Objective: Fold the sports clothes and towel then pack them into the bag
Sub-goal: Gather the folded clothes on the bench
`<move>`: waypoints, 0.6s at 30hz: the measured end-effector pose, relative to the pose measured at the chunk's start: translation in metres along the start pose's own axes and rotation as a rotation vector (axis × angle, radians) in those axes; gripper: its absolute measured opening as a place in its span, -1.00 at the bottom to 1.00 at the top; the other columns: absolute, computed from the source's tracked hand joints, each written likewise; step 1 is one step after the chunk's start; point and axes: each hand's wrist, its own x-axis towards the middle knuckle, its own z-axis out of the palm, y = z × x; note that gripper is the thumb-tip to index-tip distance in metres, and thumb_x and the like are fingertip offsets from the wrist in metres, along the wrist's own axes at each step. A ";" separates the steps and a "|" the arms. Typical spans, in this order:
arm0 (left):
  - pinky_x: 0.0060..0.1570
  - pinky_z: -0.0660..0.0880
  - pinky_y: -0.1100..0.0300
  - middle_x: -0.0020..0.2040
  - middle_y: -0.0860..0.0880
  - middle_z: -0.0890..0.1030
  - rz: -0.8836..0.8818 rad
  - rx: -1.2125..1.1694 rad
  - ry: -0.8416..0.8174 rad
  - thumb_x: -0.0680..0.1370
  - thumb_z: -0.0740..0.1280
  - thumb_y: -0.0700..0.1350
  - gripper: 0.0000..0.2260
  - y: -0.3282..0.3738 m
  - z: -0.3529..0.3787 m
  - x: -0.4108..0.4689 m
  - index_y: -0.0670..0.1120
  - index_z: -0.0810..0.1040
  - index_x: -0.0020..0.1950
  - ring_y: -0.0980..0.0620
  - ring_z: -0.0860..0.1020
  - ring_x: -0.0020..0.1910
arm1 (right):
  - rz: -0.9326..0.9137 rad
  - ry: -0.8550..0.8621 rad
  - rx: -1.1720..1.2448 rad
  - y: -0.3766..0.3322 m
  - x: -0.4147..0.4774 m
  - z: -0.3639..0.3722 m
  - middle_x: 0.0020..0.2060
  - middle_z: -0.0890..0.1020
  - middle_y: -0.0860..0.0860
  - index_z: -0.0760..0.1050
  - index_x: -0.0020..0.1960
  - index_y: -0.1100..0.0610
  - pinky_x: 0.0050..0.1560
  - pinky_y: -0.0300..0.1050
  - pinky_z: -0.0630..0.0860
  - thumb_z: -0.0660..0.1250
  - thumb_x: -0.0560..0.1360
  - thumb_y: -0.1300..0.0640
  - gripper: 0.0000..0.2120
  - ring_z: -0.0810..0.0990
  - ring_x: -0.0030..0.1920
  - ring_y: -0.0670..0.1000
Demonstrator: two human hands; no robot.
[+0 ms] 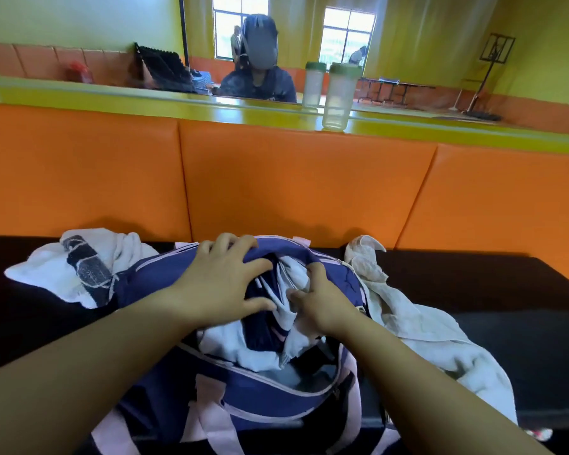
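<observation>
A navy sports bag [250,392] with pale pink trim and straps lies unzipped on the black bench. A white and navy garment [234,343] bulges out of its opening. My left hand [220,284] is spread over the bag's top flap, fingers curled over its far edge. My right hand [319,300] pinches the white and navy garment at the opening. To the left of the bag lies a crumpled white garment with dark checked patches [63,274]. An off-white towel [418,323] trails loosely along the bag's right side.
The black bench [506,307] is backed by orange padding [293,182]. Above it, a green ledge [178,105] carries a clear bottle [339,96] in front of a mirror that reflects a person and a hall.
</observation>
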 end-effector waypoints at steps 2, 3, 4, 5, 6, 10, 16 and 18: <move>0.27 0.21 -0.07 0.44 -0.03 0.16 -0.008 0.078 -0.133 0.43 0.12 0.38 -0.39 0.003 0.005 -0.001 0.16 0.25 0.42 -0.13 0.18 0.36 | 0.006 0.007 0.010 0.003 -0.001 -0.003 -0.12 0.57 0.14 0.15 0.16 0.03 -0.03 0.10 0.51 0.23 0.53 -0.01 -0.68 0.58 -0.11 0.17; 0.29 0.19 -0.07 0.46 -0.03 0.09 0.000 0.114 -0.167 0.47 0.19 0.32 -0.40 0.002 0.007 -0.001 0.16 0.18 0.45 -0.13 0.13 0.38 | 0.015 0.008 -0.014 0.005 -0.002 -0.006 -0.12 0.55 0.12 0.16 0.19 0.05 -0.03 0.06 0.50 0.22 0.54 -0.01 -0.67 0.56 -0.10 0.15; 0.29 0.19 -0.07 0.48 -0.02 0.05 0.002 0.142 -0.191 0.50 0.22 0.26 -0.41 -0.001 0.010 -0.002 0.15 0.15 0.47 -0.14 0.11 0.39 | 0.020 0.020 -0.076 0.007 -0.003 -0.009 -0.09 0.54 0.10 0.18 0.21 0.07 -0.03 0.04 0.47 0.22 0.55 -0.02 -0.66 0.54 -0.08 0.13; 0.29 0.21 -0.06 0.49 -0.02 0.06 0.011 0.140 -0.174 0.52 0.22 0.22 -0.45 -0.006 0.014 -0.005 0.16 0.15 0.47 -0.13 0.13 0.39 | 0.012 0.047 -0.186 0.010 -0.005 -0.012 -0.05 0.54 0.09 0.20 0.22 0.08 -0.04 0.03 0.46 0.21 0.56 -0.06 -0.65 0.54 -0.05 0.13; 0.25 0.26 -0.06 0.48 -0.02 0.14 0.033 0.122 -0.115 0.55 0.20 0.18 -0.51 -0.010 0.018 -0.008 0.16 0.18 0.46 -0.13 0.20 0.37 | -0.012 0.086 -0.326 0.015 -0.007 -0.014 0.00 0.55 0.08 0.23 0.22 0.08 -0.06 0.02 0.45 0.20 0.55 -0.11 -0.63 0.54 -0.01 0.14; -0.20 0.51 0.03 0.17 -0.03 0.53 0.100 0.112 0.059 0.41 0.44 0.03 -0.59 -0.025 0.023 -0.017 0.10 0.40 0.21 -0.10 0.52 0.00 | -0.265 0.348 -0.727 0.028 -0.014 -0.016 0.03 0.51 0.08 0.36 0.19 0.08 -0.20 -0.02 0.41 0.27 0.49 -0.13 -0.61 0.54 0.01 0.21; -0.15 0.49 -0.04 0.26 -0.10 0.35 0.079 0.227 -0.076 0.15 0.52 0.28 -0.44 -0.021 0.031 -0.018 0.05 0.60 0.04 -0.14 0.33 0.07 | -1.093 0.372 -0.814 0.007 -0.011 -0.010 0.25 0.54 0.08 0.53 0.22 0.04 0.07 0.06 0.36 0.20 0.42 0.08 -0.61 0.43 0.13 0.20; 0.12 0.35 -0.10 0.44 -0.11 0.18 0.080 0.264 -0.106 0.39 0.35 0.29 -0.51 -0.017 0.035 -0.016 0.09 0.50 0.24 -0.15 0.19 0.25 | -1.138 0.215 -1.033 0.006 -0.004 -0.009 0.28 0.54 -0.03 0.56 0.20 -0.05 0.13 0.04 0.33 0.20 0.40 -0.02 -0.60 0.38 0.22 0.16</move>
